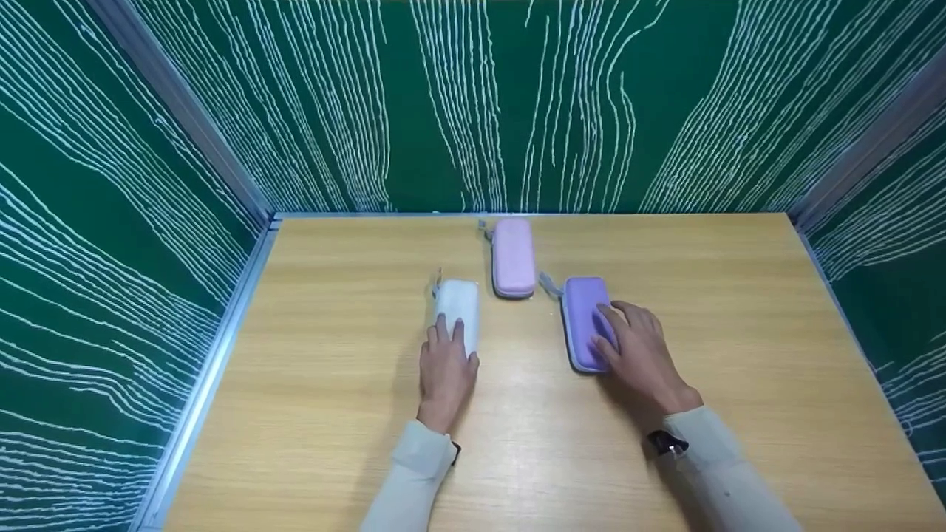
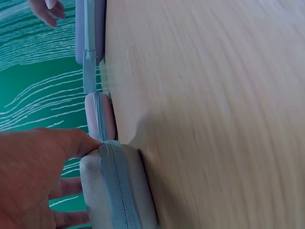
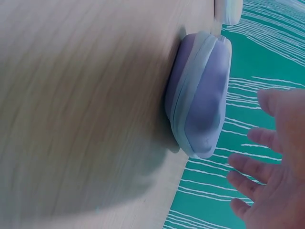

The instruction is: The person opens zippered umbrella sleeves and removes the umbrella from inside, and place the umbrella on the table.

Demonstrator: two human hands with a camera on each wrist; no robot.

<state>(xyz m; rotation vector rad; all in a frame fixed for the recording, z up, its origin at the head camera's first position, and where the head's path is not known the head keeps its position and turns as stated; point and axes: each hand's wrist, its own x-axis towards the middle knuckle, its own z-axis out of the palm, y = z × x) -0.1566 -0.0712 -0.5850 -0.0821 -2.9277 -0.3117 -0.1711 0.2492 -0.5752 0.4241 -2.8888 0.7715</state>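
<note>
Saw nearly straight, parted fingers (image 1: 442,327) of the left hand (image 1: 447,369) resting on a white, rounded oblong zip case (image 1: 460,297), with the thumb touching its near right corner. Found loosely bent, spread fingers (image 3: 250,164) on the right hand (image 1: 643,353), at the right side of a purple, rounded oblong zip case (image 1: 582,310), with a gap visible in the right wrist view. Made out a pink, rounded oblong zip case (image 1: 513,255) farther off, between both others and touching neither. Noted all three flat on a pale, wood-grained table (image 1: 517,473), with pale sleeves (image 1: 414,473) near, a black wristband (image 1: 667,443) on the right, and green, white-streaked walls (image 1: 403,133) left, right and far.
</note>
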